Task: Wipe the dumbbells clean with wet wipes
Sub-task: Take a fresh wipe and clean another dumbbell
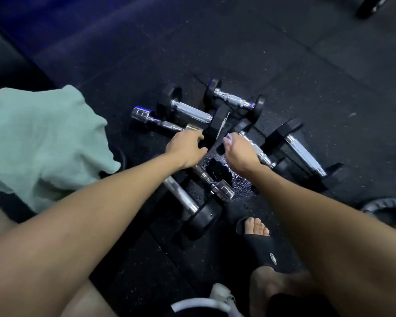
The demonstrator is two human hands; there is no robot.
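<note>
Dark speckled rubber floor (284, 53), a cluster of dumbbells lying on it at frame centre. Person is looking down over both bare forearms.

Left hand (188, 149) is curling its fingers round the lower edge of a black hex dumbbell head (217, 122), gripping it. That head belongs to a dumbbell with a knurled chrome handle (192, 112) running up-left to its other black head.

Right hand (240, 154) is pinching a small pale wet wipe (228, 139) at the fingertips, holding it against the same black head, just right of the left hand. The wipe is mostly hidden by the fingers.

Around them:
- small black dumbbell (234, 100) lying beyond the held one
- chrome dumbbell (156, 121) lying to the left, its far end partly under the left hand
- large black dumbbell (304, 154) lying to the right
- 2 more dumbbells lying under the left forearm, one chrome-ended (222, 191), one black-ended (204, 216)

A wet patch (240, 186) is glistening on the floor between the wrists.

A pale green cloth (44, 143) is lying at left. A foot in a black slide sandal (261, 243) is resting near the bottom right.
</note>
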